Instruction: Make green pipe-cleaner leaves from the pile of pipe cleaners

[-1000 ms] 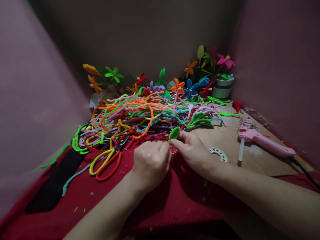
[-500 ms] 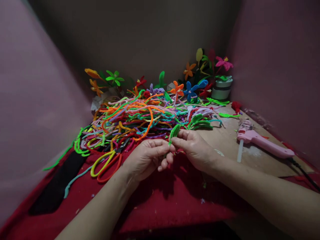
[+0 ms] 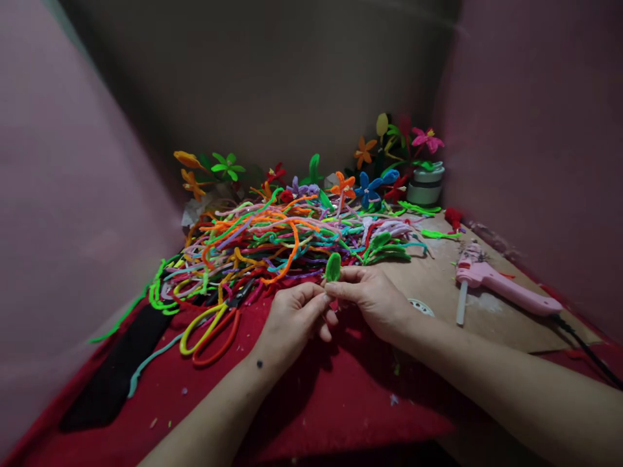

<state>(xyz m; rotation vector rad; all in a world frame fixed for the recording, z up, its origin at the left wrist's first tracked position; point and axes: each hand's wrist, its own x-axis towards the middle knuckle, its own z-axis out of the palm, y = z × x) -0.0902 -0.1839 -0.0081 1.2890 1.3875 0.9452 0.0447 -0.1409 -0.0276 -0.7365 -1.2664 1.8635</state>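
Note:
A green pipe-cleaner leaf (image 3: 333, 267) stands upright between my two hands, its lower end hidden by the fingers. My left hand (image 3: 296, 318) pinches at the leaf's base from the left, thumb and forefinger together. From the right, my right hand (image 3: 372, 298) closes thumb and forefinger on the same base, the fingertips of both hands touching or nearly so. Just behind the hands lies a big heap of coloured pipe cleaners (image 3: 253, 240). More green leaves (image 3: 384, 250) rest at the heap's right end.
Scissors with yellow and red handles (image 3: 219, 331) lie left of my hands, near a black strip (image 3: 117, 370) on the red cloth (image 3: 341, 415). To the right, a pink glue gun (image 3: 506, 288) rests on a brown board (image 3: 452, 311). Pipe-cleaner flowers (image 3: 368, 188) and a pot (image 3: 426, 185) stand behind.
The leaf has turned from leaning with its edge toward me to upright with its broad side showing. My hands stay together around its base. The whole view has shifted slightly.

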